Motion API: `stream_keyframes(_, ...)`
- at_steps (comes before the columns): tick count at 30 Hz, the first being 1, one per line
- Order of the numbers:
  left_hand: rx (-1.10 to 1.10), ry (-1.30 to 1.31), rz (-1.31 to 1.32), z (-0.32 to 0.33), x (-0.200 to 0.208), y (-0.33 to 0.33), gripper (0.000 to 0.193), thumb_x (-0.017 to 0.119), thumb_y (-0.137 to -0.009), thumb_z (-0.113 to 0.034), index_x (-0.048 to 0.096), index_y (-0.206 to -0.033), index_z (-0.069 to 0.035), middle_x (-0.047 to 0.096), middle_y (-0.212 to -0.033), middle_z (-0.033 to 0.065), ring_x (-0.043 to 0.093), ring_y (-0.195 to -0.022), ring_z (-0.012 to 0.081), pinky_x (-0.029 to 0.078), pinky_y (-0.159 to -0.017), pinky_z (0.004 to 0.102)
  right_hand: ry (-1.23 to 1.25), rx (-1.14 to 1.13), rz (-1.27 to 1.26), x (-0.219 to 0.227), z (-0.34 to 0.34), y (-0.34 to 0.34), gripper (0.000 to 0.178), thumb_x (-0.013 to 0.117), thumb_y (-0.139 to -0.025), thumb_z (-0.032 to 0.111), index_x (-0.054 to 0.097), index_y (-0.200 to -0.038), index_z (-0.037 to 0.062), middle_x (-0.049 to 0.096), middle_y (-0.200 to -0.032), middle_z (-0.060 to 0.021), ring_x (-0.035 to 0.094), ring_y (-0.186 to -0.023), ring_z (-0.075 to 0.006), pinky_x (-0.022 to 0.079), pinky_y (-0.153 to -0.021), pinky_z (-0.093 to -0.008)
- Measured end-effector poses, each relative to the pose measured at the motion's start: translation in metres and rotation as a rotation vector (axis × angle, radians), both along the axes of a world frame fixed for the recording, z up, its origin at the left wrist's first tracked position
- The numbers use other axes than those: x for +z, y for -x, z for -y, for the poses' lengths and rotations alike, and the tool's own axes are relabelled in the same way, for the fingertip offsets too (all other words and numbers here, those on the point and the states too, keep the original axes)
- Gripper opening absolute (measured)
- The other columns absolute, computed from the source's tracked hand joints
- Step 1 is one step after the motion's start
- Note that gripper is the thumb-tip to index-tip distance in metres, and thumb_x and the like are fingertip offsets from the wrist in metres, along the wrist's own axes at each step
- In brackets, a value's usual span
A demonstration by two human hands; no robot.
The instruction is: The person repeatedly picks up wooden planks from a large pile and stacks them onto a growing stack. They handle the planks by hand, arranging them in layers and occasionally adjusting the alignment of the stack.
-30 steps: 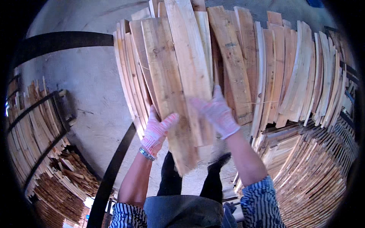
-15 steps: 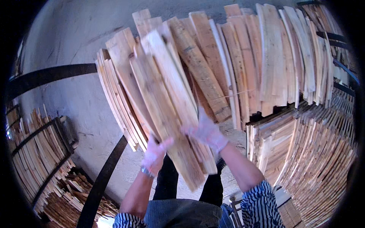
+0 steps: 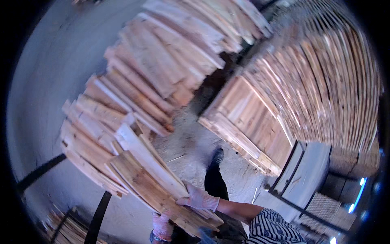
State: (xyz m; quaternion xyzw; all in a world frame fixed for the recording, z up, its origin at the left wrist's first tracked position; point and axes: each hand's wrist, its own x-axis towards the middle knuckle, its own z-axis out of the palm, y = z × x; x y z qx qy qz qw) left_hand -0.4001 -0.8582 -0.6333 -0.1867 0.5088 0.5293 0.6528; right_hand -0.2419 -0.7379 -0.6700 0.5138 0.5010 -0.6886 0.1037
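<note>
Low in the picture, both my gloved hands are closed around a small stack of wooden boards [image 3: 140,177]. A brownish plank lies on its near side and a paler one on its far side. My left hand [image 3: 163,226] grips the near edge, close to the lower end. My right hand [image 3: 199,199] clasps the other side, a little higher up. Part of each hand's fingers is hidden by the wood. The upper ends of the held boards overlap a long row of loose boards [image 3: 150,53], lying side by side at slightly different angles.
At the right stands a tall, tightly packed stack of thin boards [image 3: 317,89], with a wood-panelled end [image 3: 248,118] toward me. A grey flat surface with dark bars [image 3: 302,171] sits below it. Dark straps or bars [image 3: 97,219] cross the lower left. Concrete floor [image 3: 183,142] shows between the piles.
My view has swung to the right, so the board row now slants and more of the right stack shows. The held boards are now lower and further left in view, still in both hands.
</note>
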Motion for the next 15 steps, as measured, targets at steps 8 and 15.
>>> stream_keyframes(8, -0.516, -0.295, -0.224, -0.133, 0.008, -0.145, 0.076, 0.076, -0.072, -0.027, 0.041, -0.134, -0.002, 0.057, -0.118, 0.0116, 0.059, -0.103, 0.0249, 0.051, -0.090, 0.0375, -0.343, -0.403, -0.062, -0.005, -0.033, -0.184, 0.085, 0.073, -0.080, 0.036, 0.027, -0.141, -0.0002, 0.052, -0.125, -0.0238, 0.051, -0.121, -0.0308, 0.043, -0.099, -0.0397)
stream_keyframes(15, -0.936, -0.334, -0.128, -0.254, -0.068, -0.318, 0.067, 0.077, -0.071, -0.013, 0.047, -0.130, -0.003, 0.061, -0.113, 0.0072, 0.060, -0.101, 0.0201, 0.052, -0.086, 0.0358, -0.434, -0.942, 0.230, -0.067, -0.017, -0.387, 0.071, 0.079, -0.077, 0.017, 0.038, -0.133, 0.0018, 0.055, -0.119, -0.0124, 0.051, -0.111, -0.0173, 0.046, -0.092, -0.0322)
